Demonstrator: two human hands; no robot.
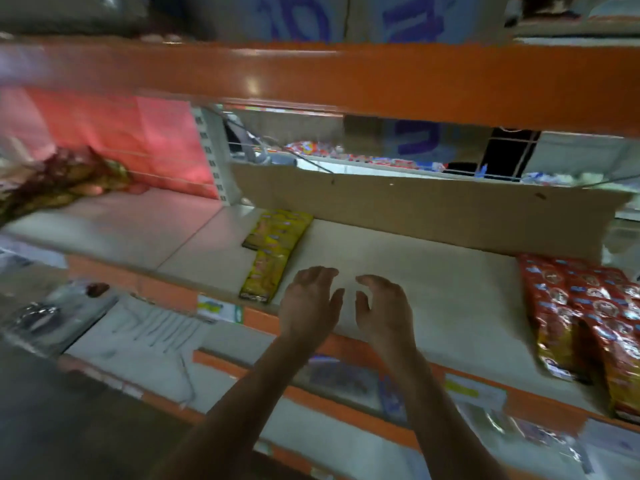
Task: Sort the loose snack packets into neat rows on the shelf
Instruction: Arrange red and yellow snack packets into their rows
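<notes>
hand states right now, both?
Left hand: open, fingers relaxed, holding nothing, over the shelf.
Right hand: open, fingers loosely curved, holding nothing.

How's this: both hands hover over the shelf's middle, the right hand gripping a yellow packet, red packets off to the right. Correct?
Not quite. The head view shows the right hand empty, fingers loosely curled; the yellow packets lie on the shelf left of the left hand. The red packets are off to the right.
</notes>
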